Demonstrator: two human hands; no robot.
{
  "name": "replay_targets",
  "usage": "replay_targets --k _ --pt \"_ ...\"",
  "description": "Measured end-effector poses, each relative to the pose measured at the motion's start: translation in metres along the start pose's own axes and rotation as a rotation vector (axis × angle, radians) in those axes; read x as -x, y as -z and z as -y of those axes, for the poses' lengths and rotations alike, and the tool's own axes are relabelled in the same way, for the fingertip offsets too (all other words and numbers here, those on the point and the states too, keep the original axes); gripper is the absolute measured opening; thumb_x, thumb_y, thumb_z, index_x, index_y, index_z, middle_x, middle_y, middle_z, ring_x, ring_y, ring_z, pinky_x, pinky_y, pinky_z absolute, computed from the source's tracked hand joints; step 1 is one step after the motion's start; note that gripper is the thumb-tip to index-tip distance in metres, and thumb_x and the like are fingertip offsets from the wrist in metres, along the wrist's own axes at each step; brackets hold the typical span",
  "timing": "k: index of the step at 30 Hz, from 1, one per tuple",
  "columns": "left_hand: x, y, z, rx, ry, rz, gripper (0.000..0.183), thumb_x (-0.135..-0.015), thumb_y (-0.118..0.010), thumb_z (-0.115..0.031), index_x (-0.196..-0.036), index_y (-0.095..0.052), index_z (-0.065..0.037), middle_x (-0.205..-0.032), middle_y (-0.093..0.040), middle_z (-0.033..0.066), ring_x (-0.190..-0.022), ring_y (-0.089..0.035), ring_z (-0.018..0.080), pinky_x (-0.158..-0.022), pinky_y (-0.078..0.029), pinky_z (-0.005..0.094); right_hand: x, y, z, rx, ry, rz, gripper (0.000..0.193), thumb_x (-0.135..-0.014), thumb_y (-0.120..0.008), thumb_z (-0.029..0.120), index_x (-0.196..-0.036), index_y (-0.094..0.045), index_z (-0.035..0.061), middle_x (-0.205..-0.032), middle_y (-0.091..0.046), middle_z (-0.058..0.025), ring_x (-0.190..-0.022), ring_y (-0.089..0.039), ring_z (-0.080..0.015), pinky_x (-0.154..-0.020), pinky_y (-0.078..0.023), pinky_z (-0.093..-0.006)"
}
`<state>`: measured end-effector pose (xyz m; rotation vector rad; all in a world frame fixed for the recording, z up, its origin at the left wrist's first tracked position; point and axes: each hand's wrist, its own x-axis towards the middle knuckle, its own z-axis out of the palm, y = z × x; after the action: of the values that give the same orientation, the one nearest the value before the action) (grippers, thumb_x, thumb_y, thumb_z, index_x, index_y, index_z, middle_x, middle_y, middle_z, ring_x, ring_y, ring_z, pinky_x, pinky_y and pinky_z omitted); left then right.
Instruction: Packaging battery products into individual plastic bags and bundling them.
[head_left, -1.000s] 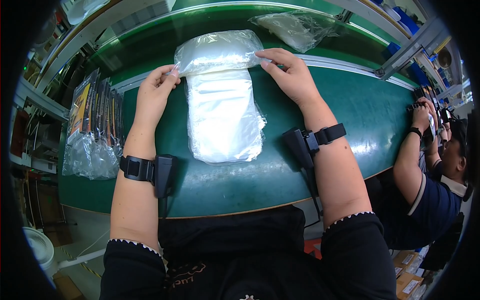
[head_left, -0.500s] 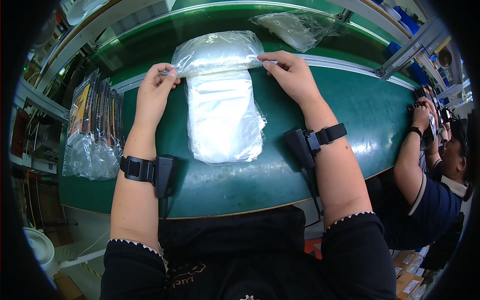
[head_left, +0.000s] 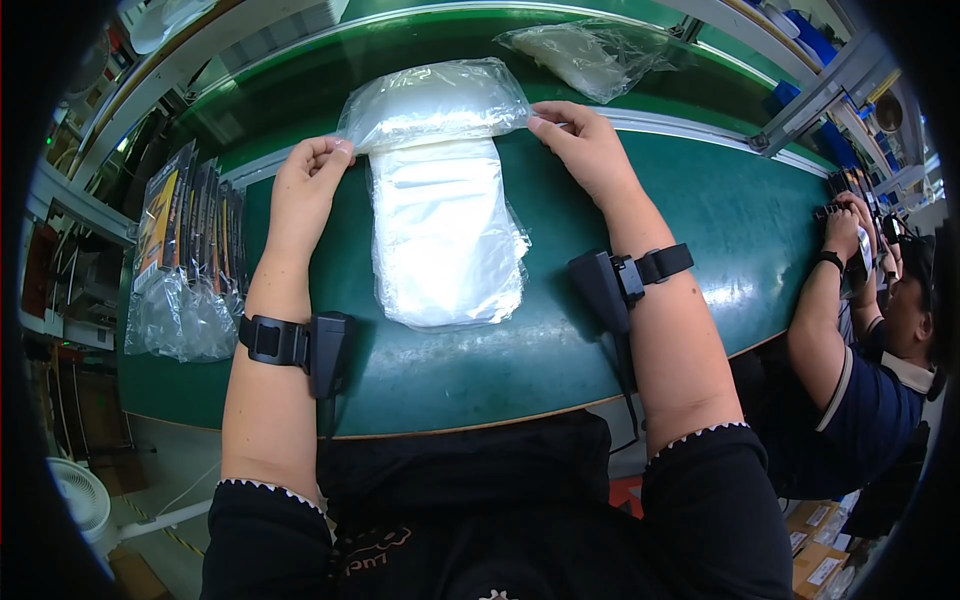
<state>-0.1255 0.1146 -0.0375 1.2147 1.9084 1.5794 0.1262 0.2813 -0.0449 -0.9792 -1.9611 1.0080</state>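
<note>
Head view: one clear plastic bag [head_left: 435, 105], puffed, lay across the far edge of the green workbench [head_left: 660, 210], overlapping the upper end of a flat stack of clear bags [head_left: 440, 240]. Left hand [head_left: 308, 185]: thumb and fingers pinched the bag's left side. Right hand [head_left: 585, 150]: thumb and fingertips pinched its right side. At the workbench's left edge stood a row of bagged packages [head_left: 190, 250]; beyond its far edge lay a loose crumpled bag [head_left: 590, 62].

Black sleeves [head_left: 265, 545], white trim [head_left: 697, 435], 2 black armbands [head_left: 272, 341]
</note>
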Motion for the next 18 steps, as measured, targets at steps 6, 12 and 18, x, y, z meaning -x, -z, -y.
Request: replay_targets --k 6,12,18 --pt "-0.002 0.002 0.003 -0.008 0.03 0.039 0.027 -0.086 -0.063 -0.019 -0.105 -0.059 -0.001 -0.085 -0.06 0.0029 -0.078 -0.054 0.0093 -0.075 -0.042 0.0221 0.005 0.0 0.01 -0.001 0.011 0.084 0.037 -0.08 -0.069 0.024 -0.111 -0.064 0.0046 -0.098 -0.063 -0.0076 -0.087 -0.056 -0.013 -0.08 -0.045 -0.026" --pt "-0.004 0.001 0.011 -0.023 -0.033 0.06 0.027 -0.085 -0.063 -0.017 -0.109 -0.058 -0.005 -0.086 -0.059 0.0034 -0.08 -0.053 0.0105 -0.075 -0.042 0.0237 0.006 0.003 0.011 -0.033 0.011 0.079 0.035 -0.08 -0.069 0.021 -0.112 -0.064 0.007 -0.096 -0.063 -0.0056 -0.085 -0.056 -0.0123 -0.078 -0.045 -0.0254" --pt "-0.003 0.0 0.011 0.001 -0.049 0.057 0.025 -0.086 -0.063 -0.018 -0.107 -0.059 -0.004 -0.088 -0.059 0.0036 -0.081 -0.054 0.0106 -0.076 -0.043 0.0239 0.007 0.0 0.01 -0.073 0.047 0.047 0.033 -0.079 -0.069 0.024 -0.108 -0.066 0.0071 -0.089 -0.06 -0.0052 -0.076 -0.052 -0.0129 -0.072 -0.046 -0.0267"
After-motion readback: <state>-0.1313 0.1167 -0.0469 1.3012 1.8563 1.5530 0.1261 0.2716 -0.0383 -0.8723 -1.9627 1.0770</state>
